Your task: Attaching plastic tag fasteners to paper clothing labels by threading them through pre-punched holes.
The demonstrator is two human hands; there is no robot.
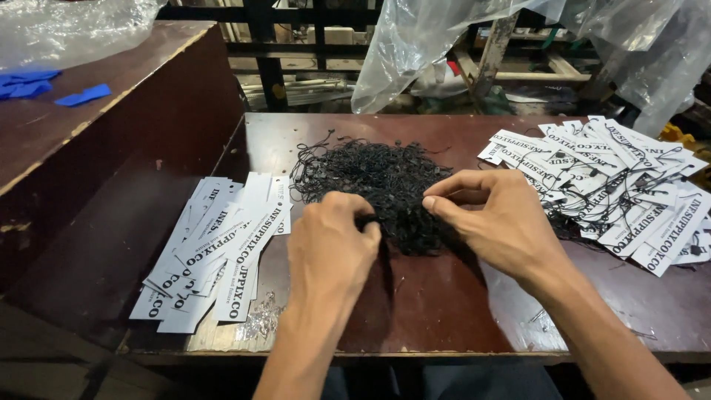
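Observation:
A tangled heap of thin black strings [385, 181] lies in the middle of a dark wooden table [444, 311]. My left hand [329, 248] is closed at the heap's near edge, pinching black string between thumb and fingers. My right hand [492, 222] hovers over the heap's right side, thumb and forefinger pinched together on a strand. A fanned stack of white printed card tags [215, 252] lies to the left of my left hand. A larger pile of white tags with black strings attached [622, 185] lies to the right of my right hand.
A raised dark wooden surface [81, 126] on the left carries blue scraps [81, 95] and clear plastic. Clear plastic bags [422, 44] hang behind the table, before a dark metal frame. Small silvery bits [259, 322] lie near the table's front edge.

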